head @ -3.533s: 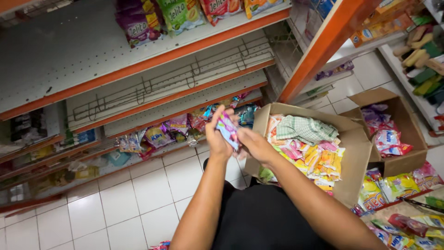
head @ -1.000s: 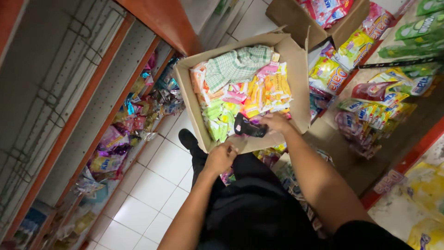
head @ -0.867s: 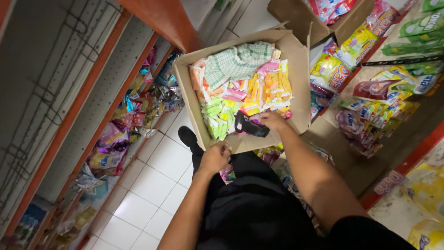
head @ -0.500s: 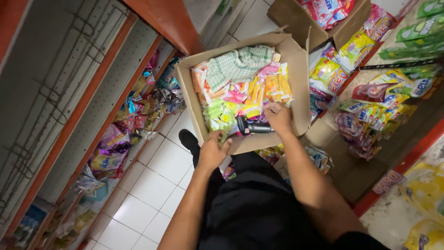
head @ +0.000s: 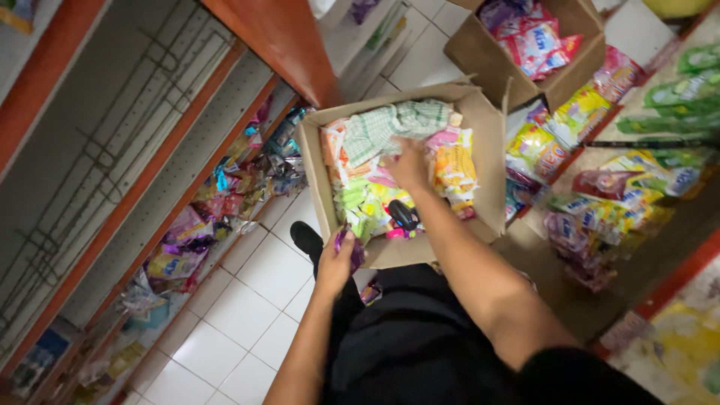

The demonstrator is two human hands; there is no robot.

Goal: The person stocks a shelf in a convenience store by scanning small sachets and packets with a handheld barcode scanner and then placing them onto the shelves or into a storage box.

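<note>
Right hand (head: 409, 163) reaches into snack-filled cardboard box (head: 487, 150); left hand (head: 337, 259) grips purple packet (head: 352, 246).

Under the right hand (head: 409, 161) an open cardboard box (head: 487, 187) is packed with yellow, pink and green snack packets (head: 450, 165). The left hand (head: 337, 259) grips a small purple packet (head: 354, 247) at the box's near wall. Beyond the right hand stands a second cardboard box (head: 577, 67) of red and purple bags, with green and yellow pouches (head: 637, 172) to its right; left of the left hand, purple and yellow sachets (head: 187, 240) line the low shelf.
</note>
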